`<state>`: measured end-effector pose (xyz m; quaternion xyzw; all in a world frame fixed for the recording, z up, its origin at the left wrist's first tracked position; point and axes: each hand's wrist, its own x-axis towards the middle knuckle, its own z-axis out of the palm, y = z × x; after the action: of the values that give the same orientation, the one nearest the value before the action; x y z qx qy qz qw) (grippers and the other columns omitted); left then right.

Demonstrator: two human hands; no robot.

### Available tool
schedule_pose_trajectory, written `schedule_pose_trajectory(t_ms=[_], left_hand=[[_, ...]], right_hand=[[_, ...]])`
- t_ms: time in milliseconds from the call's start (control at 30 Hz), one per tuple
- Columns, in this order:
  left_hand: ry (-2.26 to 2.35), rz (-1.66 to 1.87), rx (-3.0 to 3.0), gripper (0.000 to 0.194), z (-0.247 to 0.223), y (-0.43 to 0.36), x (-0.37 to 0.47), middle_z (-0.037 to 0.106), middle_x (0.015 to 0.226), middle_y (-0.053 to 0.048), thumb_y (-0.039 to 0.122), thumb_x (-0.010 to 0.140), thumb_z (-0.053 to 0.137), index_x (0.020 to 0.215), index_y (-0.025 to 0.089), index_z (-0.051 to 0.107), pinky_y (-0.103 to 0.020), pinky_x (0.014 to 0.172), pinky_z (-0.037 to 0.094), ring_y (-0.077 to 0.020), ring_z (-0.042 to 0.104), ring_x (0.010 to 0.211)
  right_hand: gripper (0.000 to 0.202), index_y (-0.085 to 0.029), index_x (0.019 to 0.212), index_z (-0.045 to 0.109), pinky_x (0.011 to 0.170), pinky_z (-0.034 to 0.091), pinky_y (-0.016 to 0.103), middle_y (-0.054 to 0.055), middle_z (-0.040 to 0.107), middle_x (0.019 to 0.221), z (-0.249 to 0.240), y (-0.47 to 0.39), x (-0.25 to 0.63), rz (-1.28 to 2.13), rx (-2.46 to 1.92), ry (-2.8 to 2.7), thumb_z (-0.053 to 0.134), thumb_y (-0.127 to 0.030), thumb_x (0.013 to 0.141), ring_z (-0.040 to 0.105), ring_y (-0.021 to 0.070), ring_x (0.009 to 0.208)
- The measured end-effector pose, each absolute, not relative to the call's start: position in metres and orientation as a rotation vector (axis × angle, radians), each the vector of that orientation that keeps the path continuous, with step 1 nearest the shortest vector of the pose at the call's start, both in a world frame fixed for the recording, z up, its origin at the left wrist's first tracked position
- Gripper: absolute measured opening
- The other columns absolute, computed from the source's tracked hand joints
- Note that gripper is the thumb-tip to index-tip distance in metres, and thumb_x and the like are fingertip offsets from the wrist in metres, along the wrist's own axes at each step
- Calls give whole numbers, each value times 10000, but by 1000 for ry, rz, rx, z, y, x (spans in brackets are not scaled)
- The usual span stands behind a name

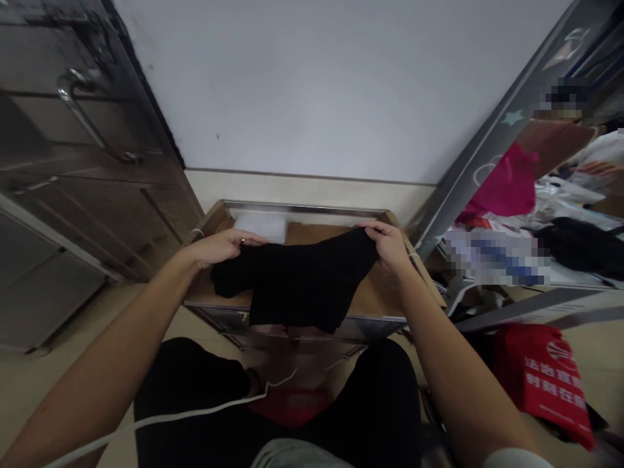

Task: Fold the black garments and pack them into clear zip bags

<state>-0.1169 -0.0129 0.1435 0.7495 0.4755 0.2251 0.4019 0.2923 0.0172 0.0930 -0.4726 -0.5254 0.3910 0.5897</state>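
The left hand (227, 246) is pinching the black cloth (302, 279) above the table's (375, 299) left side; the right hand (387, 244) is gripping its opposite end above the table's right side. The cloth is already spreading between them, not yet released, its lower part overhanging the table's near edge.

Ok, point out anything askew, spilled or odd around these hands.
The thin white cord looks out of place: it trails loosely across the person's dark trousers, with a sharp kink. The black cloth, held by the left hand and right hand, overhangs the front edge of the brown, rimmed tabletop; I see no spill or damage.
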Motion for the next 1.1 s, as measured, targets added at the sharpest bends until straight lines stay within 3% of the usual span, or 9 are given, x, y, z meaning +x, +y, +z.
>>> schedule_pose_trajectory(t_ms=[100,267,333,433,633,733,900,1033,1100], left_hand=[[1162,488,1840,571,148,-32,-122,760,1107,-49,143,556,563,1059,298,785,-350,837,589,-250,712,1009],[1281,618,1473,236,130,-50,-106,769,868,-61,358,654,736,853,245,796,-328,648,591,-255,728,785],[1249,603,1413,281,119,-50,-102,767,868,-59,408,644,787,867,238,793,-321,639,584,-250,724,775],[1186,539,1426,344,107,-45,-104,772,961,-63,338,655,799,988,249,795,-339,694,590,-246,726,816],[1152,858,1633,528,118,-54,-121,634,1396,-65,252,740,740,1265,292,709,-439,1061,500,-296,591,1278],[1073,915,1605,705,139,-78,-129,606,1434,-79,285,749,770,1429,285,581,-438,1036,534,-327,601,1268],[1132,974,1608,812,162,-104,-147,667,1339,-77,299,739,805,1494,308,503,-390,902,618,-327,665,1167],[1180,1007,1555,818,142,-79,-159,669,1333,-82,233,707,795,1477,286,526,-382,896,615,-309,674,1143],[1199,977,1509,824,121,-60,-162,662,1347,-89,183,671,776,1459,264,548,-393,923,599,-301,667,1152]], right_hand=[[251,-229,917,796,746,512,389,38,752,820,104,10,283,967,-1049,-1273,761,-359,705,665,217,766],[211,-252,906,806,816,533,417,37,775,893,117,2,268,990,-955,-1313,769,-344,720,689,233,844],[197,-256,903,810,818,539,418,37,782,893,122,-1,266,1018,-931,-1333,775,-334,725,697,231,842],[180,-257,888,812,792,552,414,43,788,890,128,-6,270,1024,-917,-1352,784,-328,724,708,235,834],[242,-238,946,803,745,574,360,39,793,875,144,-16,282,1091,-976,-1325,811,-331,723,728,209,794],[279,-227,969,800,715,578,330,37,794,868,155,-27,284,1164,-1011,-1297,827,-321,708,731,197,762],[299,-229,997,799,723,576,330,44,795,893,161,-26,276,1200,-1014,-1300,818,-314,711,730,201,776],[214,-220,936,805,807,547,329,30,788,922,130,14,250,1040,-1028,-1425,741,-282,741,703,189,851],[163,-212,856,805,803,539,336,17,773,837,104,38,236,956,-1102,-1502,691,-248,745,683,183,802]])
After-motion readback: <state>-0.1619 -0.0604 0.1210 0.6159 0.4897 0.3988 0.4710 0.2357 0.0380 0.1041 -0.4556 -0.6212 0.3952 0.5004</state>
